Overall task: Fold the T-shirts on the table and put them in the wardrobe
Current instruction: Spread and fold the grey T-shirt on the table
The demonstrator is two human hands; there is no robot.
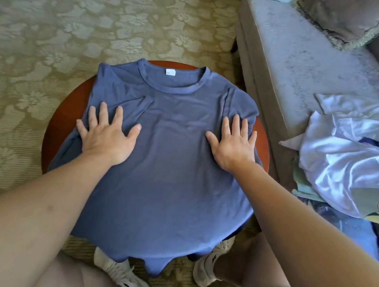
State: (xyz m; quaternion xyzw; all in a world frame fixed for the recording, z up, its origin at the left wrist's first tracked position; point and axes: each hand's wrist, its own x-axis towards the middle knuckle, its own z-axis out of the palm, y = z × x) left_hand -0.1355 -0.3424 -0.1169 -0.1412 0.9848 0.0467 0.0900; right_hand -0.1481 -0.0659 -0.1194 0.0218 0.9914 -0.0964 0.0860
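1. A blue T-shirt [168, 164] lies spread face up on a round reddish-brown surface [65, 116], its collar at 12 o'clock and its hem hanging over the near edge at 6 o'clock.
2. Both sleeves are folded in over the chest, one at 10 o'clock and one at 2 o'clock.
3. The left hand [107, 134] lies flat on the shirt at 9 o'clock, fingers straight and spread, palm pressing the cloth beside the folded sleeve.
4. The right hand [234, 144] lies flat at 3 o'clock in the same way, fingers spread and pressing down on the other folded sleeve.
5. The two hands are well apart, with bare shirt front between them.
6. A grey sofa [304, 62] stands at 2 o'clock from the surface, with a cushion [347, 17] on its seat.
7. A heap of clothes [355, 166], mostly white satin, rests on the sofa at 3 o'clock.
8. A patterned carpet [40, 37] covers the floor.
9. White sneakers [125, 278] show under the hem at 6 o'clock.
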